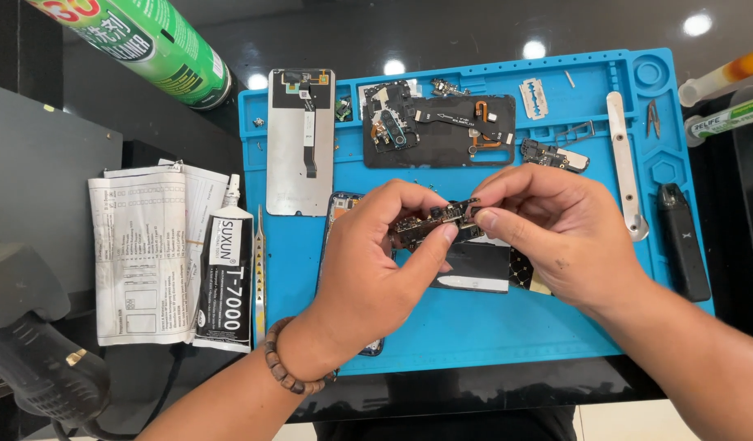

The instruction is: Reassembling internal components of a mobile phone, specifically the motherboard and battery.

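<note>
Both hands meet over the middle of a blue work mat [474,327]. My left hand [368,261], with a bead bracelet on the wrist, and my right hand [556,229] pinch a small dark circuit board [437,219] between fingertips, holding it above an opened phone body [474,265] that lies on the mat. The phone body is mostly hidden by my hands.
On the mat's far side lie a detached screen panel [301,139], a black phone back frame with flex cables [442,131], a small board [554,155], a razor blade [534,98] and a metal pry tool [624,163]. Left of the mat: tweezers [259,269], a glue tube [225,278], folded paper [144,253], a green spray can [148,41].
</note>
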